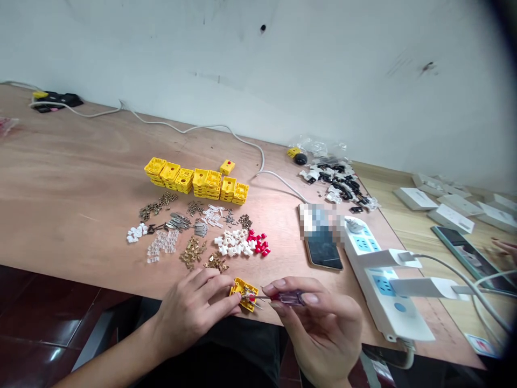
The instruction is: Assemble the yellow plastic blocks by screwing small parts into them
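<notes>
At the table's near edge, about six o'clock, our left hand (189, 312) pinches a yellow housing (244, 293), fingers closed around it to steady it. Our right hand (323, 323) grips a small screwdriver (283, 297), tip meeting the housing. Sorted parts (202, 237) lie at twelve o'clock, within reach.

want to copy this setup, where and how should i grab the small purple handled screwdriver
Grip the small purple-handled screwdriver by its clear plastic handle, coming from the right. It lies roughly level, its thin metal shaft pointing left into the small yellow plastic housing, so only the handle is free. The right hand pinches it there with its fingertips; the left hand holds the housing.
</notes>
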The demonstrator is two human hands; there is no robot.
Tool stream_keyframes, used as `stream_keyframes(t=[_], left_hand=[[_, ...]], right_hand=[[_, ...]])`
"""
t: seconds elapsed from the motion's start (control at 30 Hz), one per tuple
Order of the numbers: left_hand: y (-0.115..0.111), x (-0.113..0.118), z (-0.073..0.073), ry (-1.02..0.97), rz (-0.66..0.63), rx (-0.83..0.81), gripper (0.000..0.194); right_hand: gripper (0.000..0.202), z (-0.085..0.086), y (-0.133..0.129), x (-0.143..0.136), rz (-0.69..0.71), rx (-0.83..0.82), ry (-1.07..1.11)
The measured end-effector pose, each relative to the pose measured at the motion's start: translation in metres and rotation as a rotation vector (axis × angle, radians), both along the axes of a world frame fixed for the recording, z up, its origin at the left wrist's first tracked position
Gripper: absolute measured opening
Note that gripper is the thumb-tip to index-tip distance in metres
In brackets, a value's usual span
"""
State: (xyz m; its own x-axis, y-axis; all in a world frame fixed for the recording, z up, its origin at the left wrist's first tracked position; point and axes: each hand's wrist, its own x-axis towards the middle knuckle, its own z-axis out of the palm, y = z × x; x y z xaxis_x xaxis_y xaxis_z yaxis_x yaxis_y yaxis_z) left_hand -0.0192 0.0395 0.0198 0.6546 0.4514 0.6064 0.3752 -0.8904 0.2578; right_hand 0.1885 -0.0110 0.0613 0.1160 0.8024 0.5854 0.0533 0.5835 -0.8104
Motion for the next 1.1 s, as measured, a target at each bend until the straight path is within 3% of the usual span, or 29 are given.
stream_keyframes(t=[0.73, 0.93, 1.1], left_hand=[[0.0017, 0.0013, 0.0037, 0.009, 0.000, 0.041, 0.027], [0.0016, 0.0017, 0.0050, -0.097, -0.076, 0.085, 0.015], [0.0010, 0.0016, 0.0028, -0.036, -0.083, 0.062, 0.019]], right_hand=[[0.056, -0.0050, -0.0007, 0.0041, 0.093, 0.009, -0.048], [0.054, -0.0053, 0.0000, 0.0024, 0.057, 0.012, -0.066], [0.052, -0.0095, -0.0037, 0.0081, 0.165, -0.011, -0.130]])
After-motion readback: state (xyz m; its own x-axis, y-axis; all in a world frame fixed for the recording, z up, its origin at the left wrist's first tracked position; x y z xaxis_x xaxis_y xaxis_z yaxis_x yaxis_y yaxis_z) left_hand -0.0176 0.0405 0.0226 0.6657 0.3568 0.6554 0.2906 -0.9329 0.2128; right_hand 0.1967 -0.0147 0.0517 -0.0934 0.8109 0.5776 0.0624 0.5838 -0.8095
